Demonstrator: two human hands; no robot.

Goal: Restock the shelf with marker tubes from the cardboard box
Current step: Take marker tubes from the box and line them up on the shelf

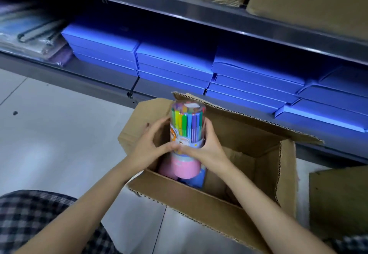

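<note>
My left hand [148, 144] and right hand [207, 144] curl around the marker tube [187, 132], thumbs meeting across its front, holding it upright above the open cardboard box [199, 204], the shelf [99, 86] beyond my fingertips.

pink-based marker tube [187, 134], brown cardboard box [199, 204], blue boxes [175, 62]

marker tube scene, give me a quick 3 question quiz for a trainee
1. True or false: both hands grip the marker tube.
2. What fills the lower shelf behind the cardboard box? A) blue flat boxes B) bottles C) paint cans
3. What colour is the tube's base?

Key:
1. True: the left hand and right hand wrap it from either side, above the open box.
2. A: blue flat boxes lie in stacks.
3. Pink.
</note>
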